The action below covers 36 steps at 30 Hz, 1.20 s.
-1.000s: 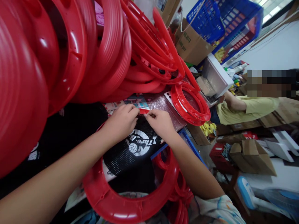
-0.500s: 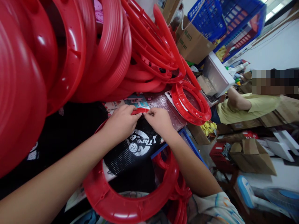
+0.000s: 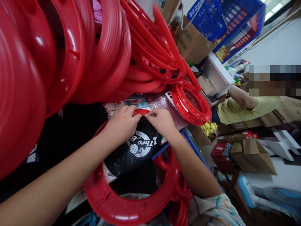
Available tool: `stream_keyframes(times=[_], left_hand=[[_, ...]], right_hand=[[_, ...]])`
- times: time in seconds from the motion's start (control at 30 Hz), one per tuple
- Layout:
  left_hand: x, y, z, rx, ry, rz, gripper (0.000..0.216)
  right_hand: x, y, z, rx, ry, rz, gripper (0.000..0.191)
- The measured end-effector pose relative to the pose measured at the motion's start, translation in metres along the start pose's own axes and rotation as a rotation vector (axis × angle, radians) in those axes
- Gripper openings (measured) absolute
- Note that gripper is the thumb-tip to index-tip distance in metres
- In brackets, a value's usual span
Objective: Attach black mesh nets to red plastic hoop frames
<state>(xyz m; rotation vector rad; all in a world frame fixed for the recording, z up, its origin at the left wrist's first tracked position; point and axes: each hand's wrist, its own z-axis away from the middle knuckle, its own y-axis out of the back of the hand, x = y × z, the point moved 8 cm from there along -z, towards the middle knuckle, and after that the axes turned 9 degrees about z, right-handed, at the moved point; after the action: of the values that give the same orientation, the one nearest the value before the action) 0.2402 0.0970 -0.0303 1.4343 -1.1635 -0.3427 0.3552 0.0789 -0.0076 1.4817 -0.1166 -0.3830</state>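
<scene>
A large red plastic ring (image 3: 131, 210) lies toward my body, its far rim reaching up between my hands. Inside and over it spreads a black mesh fabric (image 3: 122, 153) with a white printed logo. At the ring's far rim my left hand (image 3: 123, 122) is closed, thumb and fingers pinching the mesh edge against the red plastic. Just beside it, my right hand (image 3: 161, 121) pinches the same edge, fingertips almost touching the left ones. The exact grip at the fingertips is partly hidden.
Big red rings (image 3: 105, 53) are heaped at the left and back. Smaller red rings (image 3: 191, 103) lie at the table's right, on a white phone. Beyond are a cardboard box (image 3: 191, 40), a white bin (image 3: 218, 75), a blue basket (image 3: 207, 18), a fan (image 3: 279, 197) and a person in yellow (image 3: 246, 108).
Both hands stay at the far rim, with only slight finger movement. A little more red rim shows between them. The whole view has shifted slightly.
</scene>
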Motion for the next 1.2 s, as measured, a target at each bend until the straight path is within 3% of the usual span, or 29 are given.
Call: stream_keyframes(times=[0.8,1.2], left_hand=[[-0.002,-0.003,0.001,-0.019,0.002,-0.03,0.031],[0.0,-0.001,0.002,-0.018,0.002,-0.043,0.032]], right_hand=[[0.016,0.002,-0.002,-0.102,-0.006,0.034,0.018],[0.018,-0.002,-0.006,-0.09,-0.011,0.072,0.018]])
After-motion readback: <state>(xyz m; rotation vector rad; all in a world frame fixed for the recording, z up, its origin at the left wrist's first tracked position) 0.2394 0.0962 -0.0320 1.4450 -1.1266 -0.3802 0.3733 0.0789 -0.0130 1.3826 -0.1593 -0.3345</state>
